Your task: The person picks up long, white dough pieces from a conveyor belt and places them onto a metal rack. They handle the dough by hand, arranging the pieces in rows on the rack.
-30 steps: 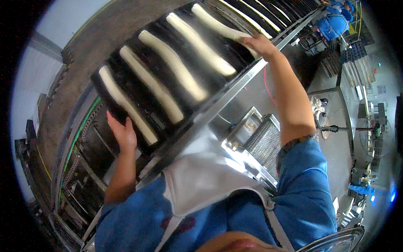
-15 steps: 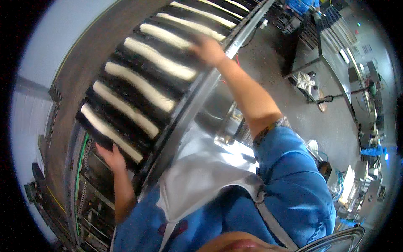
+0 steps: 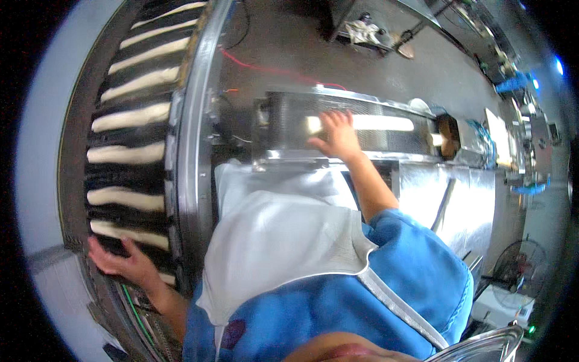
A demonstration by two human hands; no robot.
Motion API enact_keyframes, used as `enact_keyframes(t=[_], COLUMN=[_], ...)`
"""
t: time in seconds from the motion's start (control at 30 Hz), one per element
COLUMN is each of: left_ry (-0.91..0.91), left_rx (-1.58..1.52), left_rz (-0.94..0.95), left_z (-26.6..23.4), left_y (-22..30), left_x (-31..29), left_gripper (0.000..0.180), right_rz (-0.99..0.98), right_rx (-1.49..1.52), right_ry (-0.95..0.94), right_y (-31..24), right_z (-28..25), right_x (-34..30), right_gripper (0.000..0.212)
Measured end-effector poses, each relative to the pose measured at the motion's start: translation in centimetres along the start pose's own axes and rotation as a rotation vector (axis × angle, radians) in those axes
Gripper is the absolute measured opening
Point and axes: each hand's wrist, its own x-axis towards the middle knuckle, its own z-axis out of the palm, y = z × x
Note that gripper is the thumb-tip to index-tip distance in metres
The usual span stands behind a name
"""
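Long pale dough strips lie side by side in black troughs on the left; one near strip (image 3: 129,235) is beside my left hand (image 3: 123,262). That hand has its fingers apart at the outer end of the strip and grips nothing. Another long dough strip (image 3: 386,123) lies on a mesh conveyor belt (image 3: 289,130) ahead of me. My right hand (image 3: 338,133) is over the left end of this strip, fingers spread. Whether it touches the dough I cannot tell.
A metal rail (image 3: 196,139) runs along the troughs' right side. More dough (image 3: 436,140) shows at the opening of a machine (image 3: 452,136) at the belt's right end. A red hose (image 3: 271,73) lies on the floor beyond, near a metal table with cloths (image 3: 362,33).
My view has turned to the right, bringing the mesh belt into sight. My right hand has left the dough in the troughs for the strip on the belt. My left hand stays by the near troughs.
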Motion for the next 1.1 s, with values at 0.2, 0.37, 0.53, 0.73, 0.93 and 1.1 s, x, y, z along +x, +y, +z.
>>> enact_keyframes(t=[0.2, 0.37, 0.53, 0.73, 0.93, 1.1], left_ry=[-0.206, -0.734, -1.712, -1.774, -1.948, -2.097], left_rx=[-0.272, -1.226, -2.088, -2.123, -1.893, -1.877], left_rz=[0.164, -0.435, -1.000, -0.634, -0.909, -1.183], left_z=[1.3, 2.3, 8.4, 13.4, 4.5, 12.0], left_y=[8.7, 12.1, 22.7, 33.3, 33.3, 33.2], left_x=[-0.3, -1.8, -0.1, -4.3, -0.3, -3.2], left_gripper=[0.045, 0.041, 0.056, 0.053, 0.048, 0.054], right_rz=[-0.119, -0.138, -0.364, -0.530, 0.508, 1.116], right_rx=[0.105, 0.571, 0.757, 0.491, 1.000, 0.295], right_ry=[0.074, 0.561, 0.661, 0.446, 0.813, 0.538], right_y=[-1.5, -1.9, -4.3, -4.6, 14.0, 27.0], right_z=[1.1, -0.3, -7.1, -8.9, -0.5, 4.5], right_x=[2.3, 1.7, -1.9, -6.3, -13.5, -6.9], right_gripper=[0.062, 0.047, 0.043, 0.078, 0.051, 0.105])
